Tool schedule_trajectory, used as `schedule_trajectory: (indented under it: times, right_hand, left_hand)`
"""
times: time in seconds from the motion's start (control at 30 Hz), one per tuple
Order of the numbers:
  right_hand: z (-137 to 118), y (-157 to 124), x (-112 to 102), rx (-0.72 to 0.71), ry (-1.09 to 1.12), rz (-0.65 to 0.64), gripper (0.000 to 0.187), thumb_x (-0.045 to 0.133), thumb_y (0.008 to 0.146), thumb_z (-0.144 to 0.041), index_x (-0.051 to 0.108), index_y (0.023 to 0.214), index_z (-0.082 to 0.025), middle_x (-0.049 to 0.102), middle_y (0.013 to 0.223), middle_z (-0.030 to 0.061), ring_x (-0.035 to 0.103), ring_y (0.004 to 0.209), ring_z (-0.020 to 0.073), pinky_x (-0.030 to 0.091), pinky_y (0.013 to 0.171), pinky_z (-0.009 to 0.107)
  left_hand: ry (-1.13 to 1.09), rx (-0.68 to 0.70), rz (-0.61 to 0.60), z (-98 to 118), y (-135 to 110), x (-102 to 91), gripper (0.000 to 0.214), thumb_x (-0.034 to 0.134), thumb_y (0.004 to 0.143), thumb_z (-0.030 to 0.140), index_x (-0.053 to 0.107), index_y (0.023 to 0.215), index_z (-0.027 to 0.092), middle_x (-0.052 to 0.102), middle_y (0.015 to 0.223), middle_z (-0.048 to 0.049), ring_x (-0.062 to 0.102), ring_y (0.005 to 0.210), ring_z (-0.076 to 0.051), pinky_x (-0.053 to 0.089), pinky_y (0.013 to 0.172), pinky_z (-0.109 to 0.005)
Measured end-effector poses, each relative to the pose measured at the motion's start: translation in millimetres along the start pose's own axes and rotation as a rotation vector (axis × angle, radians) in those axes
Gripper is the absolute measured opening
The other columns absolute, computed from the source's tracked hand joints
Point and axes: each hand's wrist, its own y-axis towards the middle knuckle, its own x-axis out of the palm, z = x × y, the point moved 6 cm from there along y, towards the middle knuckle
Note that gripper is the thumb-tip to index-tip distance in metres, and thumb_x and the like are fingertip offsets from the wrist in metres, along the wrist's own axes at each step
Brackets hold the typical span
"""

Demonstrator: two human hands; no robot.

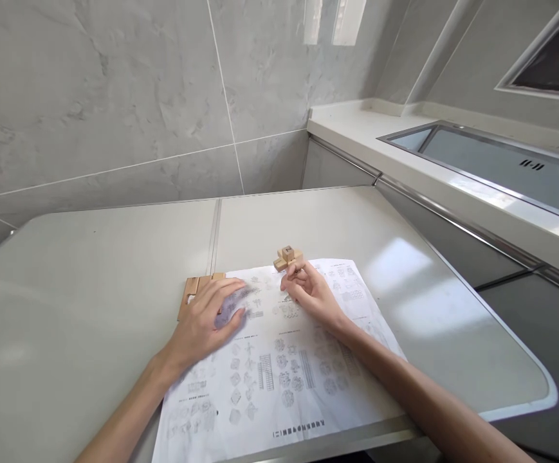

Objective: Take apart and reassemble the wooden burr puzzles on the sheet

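Note:
My left hand (211, 313) rests flat on the left part of a printed instruction sheet (303, 399), its fingers stretched and thumb apart. Beside and partly behind its fingers lie several flat, notched wooden puzzle pieces (190, 292), in part covered by the hand. My right hand (314, 296) hovers at the upper middle of the sheet with fingers loosely bent, nothing visible between them. Its index finger is close to a small interlocking wooden puzzle (286, 255) at the sheet's far edge; whether they touch I cannot tell. A dark mark shows on the puzzle's raised top block.
The pale table (91, 334) has a seam across it and a rounded right corner. Beyond its right edge are grey cabinets (467, 238) and a white counter (347, 125) with a sink (501, 161). A grey tiled wall (129, 96) stands behind.

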Motion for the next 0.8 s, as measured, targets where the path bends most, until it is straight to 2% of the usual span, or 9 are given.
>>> schedule_trajectory:
  times: [0.13, 0.23, 0.3, 0.37, 0.47, 0.53, 0.67, 0.73, 0.8]
  right_hand:
    - [-10, -12, 20, -0.01, 0.077, -0.254, 0.007, 0.065, 0.097, -0.025, 0.058, 0.095, -0.025, 0.068, 0.085, 0.0011, 0.053, 0.069, 0.0158, 0.039, 0.064, 0.03]
    - [-13, -21, 35, 0.037, 0.157, -0.428, 0.007, 0.066, 0.096, -0.026, 0.06, 0.094, -0.024, 0.067, 0.081, 0.001, 0.052, 0.066, 0.0158, 0.039, 0.063, 0.03]
    - [-13, -27, 42, 0.074, 0.195, -0.505, 0.006, 0.066, 0.095, -0.026, 0.06, 0.092, -0.024, 0.068, 0.079, 0.0007, 0.051, 0.064, 0.0152, 0.04, 0.062, 0.03]
    - [-11, -31, 48, 0.103, 0.25, -0.573, 0.006, 0.065, 0.092, -0.023, 0.059, 0.09, -0.024, 0.069, 0.078, 0.0001, 0.048, 0.06, 0.0138, 0.04, 0.06, 0.03]
    - [-8, -36, 54, 0.124, 0.339, -0.673, 0.004, 0.064, 0.091, -0.023, 0.06, 0.09, -0.025, 0.072, 0.078, -0.0002, 0.048, 0.056, 0.0127, 0.04, 0.056, 0.029]
    - [-4, -36, 54, 0.138, 0.352, -0.679, 0.005, 0.065, 0.094, -0.028, 0.062, 0.097, -0.025, 0.071, 0.076, -0.0009, 0.05, 0.055, 0.0131, 0.041, 0.054, 0.028]
    - [0, -31, 47, 0.174, 0.288, -0.546, 0.026, 0.063, 0.105, -0.043, 0.053, 0.124, -0.029, 0.064, 0.069, -0.0064, 0.049, 0.052, 0.0129, 0.04, 0.053, 0.026]
    - [-1, -30, 47, 0.174, 0.222, -0.544, 0.029, 0.064, 0.106, -0.048, 0.052, 0.121, -0.027, 0.064, 0.072, -0.0058, 0.049, 0.054, 0.0123, 0.04, 0.054, 0.026]
    - [-3, -30, 49, 0.178, 0.159, -0.594, 0.031, 0.066, 0.104, -0.052, 0.055, 0.115, -0.025, 0.066, 0.075, -0.0038, 0.051, 0.057, 0.0122, 0.04, 0.055, 0.026]
  left_hand:
    - [-0.267, -0.224, -0.028, -2, -5, 12.4, 0.056, 0.072, 0.099, 0.047, 0.051, 0.149, 0.033, 0.061, 0.149, -0.0097, 0.063, 0.132, -0.032, 0.055, 0.109, -0.049]
    - [-0.535, -0.238, 0.005, 2, -7, 17.3, 0.082, 0.081, 0.089, 0.058, 0.041, 0.156, 0.033, 0.053, 0.159, -0.0136, 0.057, 0.141, -0.035, 0.05, 0.117, -0.053]
    - [-0.646, -0.235, -0.034, 5, -7, 19.8, 0.093, 0.085, 0.084, 0.062, 0.039, 0.159, 0.034, 0.049, 0.164, -0.0141, 0.049, 0.15, -0.037, 0.043, 0.124, -0.056]
    - [-0.702, -0.244, -0.098, 10, -7, 21.2, 0.093, 0.088, 0.08, 0.064, 0.045, 0.157, 0.034, 0.052, 0.162, -0.0138, 0.047, 0.152, -0.038, 0.04, 0.125, -0.056]
    - [-0.755, -0.239, -0.142, 17, -7, 20.7, 0.077, 0.088, 0.08, 0.065, 0.06, 0.143, 0.03, 0.064, 0.149, -0.0133, 0.058, 0.141, -0.037, 0.047, 0.119, -0.053]
    - [-0.777, -0.242, -0.108, 19, -8, 19.8, 0.069, 0.087, 0.081, 0.064, 0.064, 0.135, 0.029, 0.07, 0.137, -0.0118, 0.065, 0.129, -0.035, 0.051, 0.113, -0.05]
    - [-0.719, -0.246, -0.027, 16, -10, 19.1, 0.064, 0.089, 0.079, 0.061, 0.065, 0.129, 0.028, 0.07, 0.121, -0.0097, 0.066, 0.115, -0.031, 0.053, 0.104, -0.048]
    - [-0.672, -0.202, -0.004, 17, -9, 17.1, 0.062, 0.092, 0.076, 0.058, 0.065, 0.124, 0.028, 0.069, 0.118, -0.0096, 0.065, 0.112, -0.031, 0.053, 0.101, -0.048]
    - [-0.66, -0.145, 0.009, 21, -7, 14.7, 0.06, 0.093, 0.075, 0.056, 0.066, 0.121, 0.028, 0.067, 0.119, -0.01, 0.064, 0.113, -0.031, 0.054, 0.1, -0.048]
